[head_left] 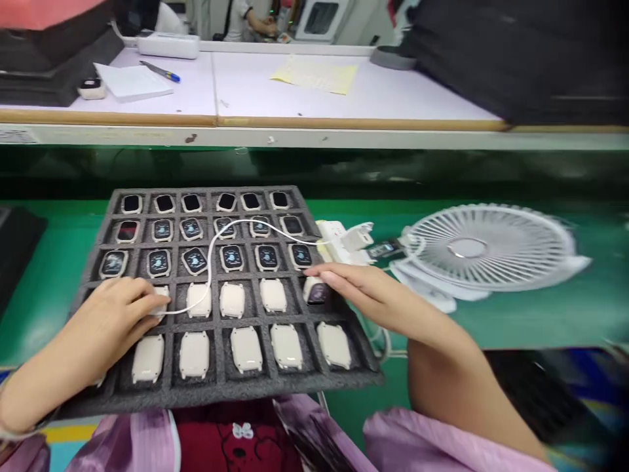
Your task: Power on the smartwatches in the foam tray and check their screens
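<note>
A dark grey foam tray (221,393) holds rows of square smartwatch cases in its compartments. The back rows lie screen up, several lit; the two front rows mostly show pale backs. My left hand (115,318) is over the tray's left side, fingers pinched on the end of a white cable (210,259) at a watch case (162,293) partly hidden by the fingertips. At the right end of the same row, my right hand (361,292) grips a tilted smartwatch (315,291) by its upper edge, its dark face turned toward me.
The cable runs to a white power strip (334,239) with a plugged-in adapter (358,237). A white round fan grille (491,246) lies on the green bench at right. Above, a shelf (246,98) carries paper (132,82), a pen (161,71) and a yellow sheet (317,75). Another person's arm (258,23) shows behind.
</note>
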`<state>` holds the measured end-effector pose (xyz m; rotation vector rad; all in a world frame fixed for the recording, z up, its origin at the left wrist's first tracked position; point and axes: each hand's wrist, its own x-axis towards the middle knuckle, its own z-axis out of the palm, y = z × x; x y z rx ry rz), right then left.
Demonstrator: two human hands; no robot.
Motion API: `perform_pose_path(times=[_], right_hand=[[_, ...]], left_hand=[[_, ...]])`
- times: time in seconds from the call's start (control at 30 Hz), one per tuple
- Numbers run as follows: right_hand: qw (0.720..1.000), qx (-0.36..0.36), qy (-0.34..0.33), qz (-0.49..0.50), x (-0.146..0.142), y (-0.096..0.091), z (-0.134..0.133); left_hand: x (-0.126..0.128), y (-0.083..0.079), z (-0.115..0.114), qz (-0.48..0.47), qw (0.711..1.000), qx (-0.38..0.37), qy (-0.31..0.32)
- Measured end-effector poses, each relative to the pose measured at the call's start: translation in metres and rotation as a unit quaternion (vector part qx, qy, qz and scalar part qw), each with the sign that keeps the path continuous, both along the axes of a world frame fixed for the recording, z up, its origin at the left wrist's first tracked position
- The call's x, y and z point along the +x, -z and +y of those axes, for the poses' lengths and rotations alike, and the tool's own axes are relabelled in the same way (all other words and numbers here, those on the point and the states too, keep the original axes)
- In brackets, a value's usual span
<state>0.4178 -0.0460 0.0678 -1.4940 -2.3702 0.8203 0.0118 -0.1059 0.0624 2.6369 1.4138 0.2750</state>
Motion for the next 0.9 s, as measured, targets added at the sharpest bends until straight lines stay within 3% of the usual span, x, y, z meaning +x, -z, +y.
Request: perform_pose_path(times=[0.07,0.17,0.37,0.47,0.53,0.7,0.9], right_hand=[[0.999,0.019,-0.030,-0.009,0.002,-0.003,-0.001],[0.997,0.046,-0.067,-0.016,0.006,-0.003,-0.001],[0.996,0.062,-0.068,-0.013,0.007,-0.001,0.004],[0.996,0.052,-0.073,-0.003,0.009,0.000,0.008],[0.996,0.058,-0.063,0.008,0.009,0.000,0.010],[0.986,0.163,-0.008,0.035,-0.006,0.003,0.005],[0.971,0.184,-0.156,-0.003,-0.043,0.008,-0.015]], left_hand=[[-0.001,0.001,0.005,0.047,0.998,0.041,0.007],[-0.002,-0.007,0.015,0.061,0.997,0.034,0.019],[-0.015,-0.028,0.031,-0.049,0.982,-0.154,-0.094],[-0.027,-0.023,0.033,-0.072,0.968,-0.227,-0.074],[-0.033,-0.016,0.032,-0.072,0.970,-0.222,-0.072],[-0.033,-0.013,0.030,-0.072,0.971,-0.215,-0.080],[-0.020,-0.021,0.036,-0.057,0.971,-0.225,-0.063]])
